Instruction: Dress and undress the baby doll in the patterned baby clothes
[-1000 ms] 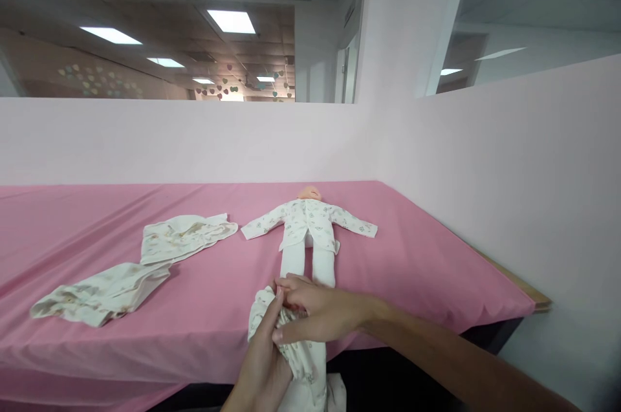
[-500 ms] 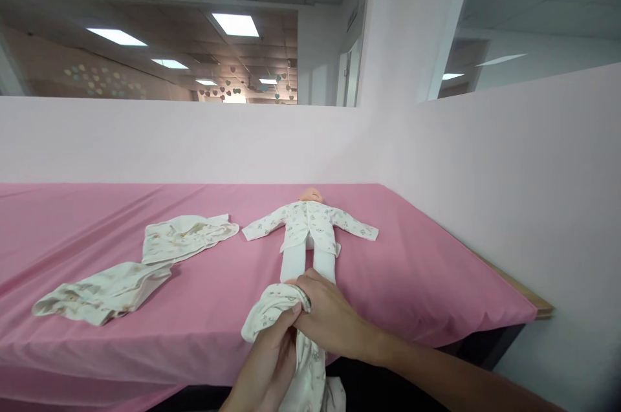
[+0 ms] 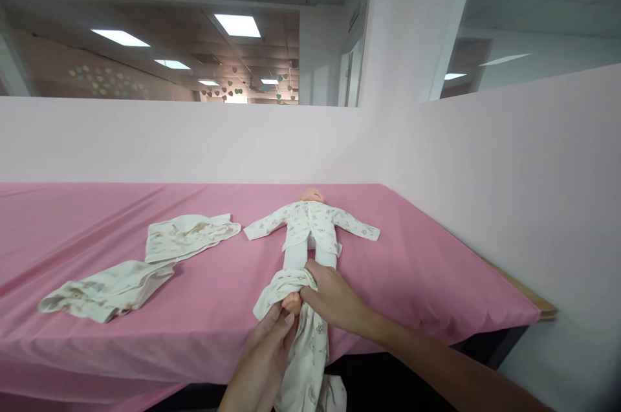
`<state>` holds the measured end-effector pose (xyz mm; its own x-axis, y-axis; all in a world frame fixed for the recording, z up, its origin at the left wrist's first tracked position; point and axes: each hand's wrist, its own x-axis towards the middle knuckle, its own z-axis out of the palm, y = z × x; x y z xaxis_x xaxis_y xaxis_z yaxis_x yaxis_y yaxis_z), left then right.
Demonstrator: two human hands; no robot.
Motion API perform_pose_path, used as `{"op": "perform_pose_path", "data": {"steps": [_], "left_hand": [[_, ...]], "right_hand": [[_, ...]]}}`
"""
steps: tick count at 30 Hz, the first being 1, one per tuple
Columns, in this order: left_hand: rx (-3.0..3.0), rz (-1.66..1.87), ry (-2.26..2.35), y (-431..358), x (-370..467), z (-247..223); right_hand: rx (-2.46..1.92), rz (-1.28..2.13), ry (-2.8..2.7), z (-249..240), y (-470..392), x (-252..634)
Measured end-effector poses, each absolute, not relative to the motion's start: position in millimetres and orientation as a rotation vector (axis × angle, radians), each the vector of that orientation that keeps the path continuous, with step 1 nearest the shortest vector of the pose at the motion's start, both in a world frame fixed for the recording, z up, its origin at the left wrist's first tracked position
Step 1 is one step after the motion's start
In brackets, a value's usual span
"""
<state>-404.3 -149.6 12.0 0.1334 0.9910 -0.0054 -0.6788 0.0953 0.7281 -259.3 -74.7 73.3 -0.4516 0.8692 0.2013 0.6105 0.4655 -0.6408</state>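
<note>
A doll [image 3: 310, 226] lies on its back, wearing a white printed jacket, its legs toward me. White printed baby pants [image 3: 310, 341] are bunched around the lower part of its leg on the left, and the loose cloth hangs over the table's front edge. From the bunched opening the doll's foot [image 3: 292, 303] pokes out. My left hand [image 3: 272, 337] is closed at that foot, thumb just below the toes; its other fingers are partly hidden. With closed fingers, my right hand [image 3: 334, 292] grips the bunched pants beside the foot.
Two folded white printed garments, one farther back [image 3: 189, 236] and one nearer [image 3: 109, 289], lie left on the pink tablecloth [image 3: 208, 308]. White walls with windows stand behind and right. A bare wooden table corner [image 3: 546, 308] shows at the right.
The doll's foot has come into view out of the bunched pants. My right hand has shifted slightly up the leg with the cloth, and my left hand now sits below the toes.
</note>
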Motion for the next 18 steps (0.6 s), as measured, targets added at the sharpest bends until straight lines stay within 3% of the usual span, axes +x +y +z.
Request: {"op": "perform_pose_path", "data": {"steps": [8, 18], "left_hand": [[0.924, 1.599, 0.859, -139.9, -392.5, -7.9], [1.395, 1.582, 1.436, -112.0, -401.6, -13.8]], "right_hand": [[-1.328, 0.358, -2.138, 77.6, -38.4, -250.1], [-1.253, 0.49, -1.937, 68.6, -77.0, -244.4]]}}
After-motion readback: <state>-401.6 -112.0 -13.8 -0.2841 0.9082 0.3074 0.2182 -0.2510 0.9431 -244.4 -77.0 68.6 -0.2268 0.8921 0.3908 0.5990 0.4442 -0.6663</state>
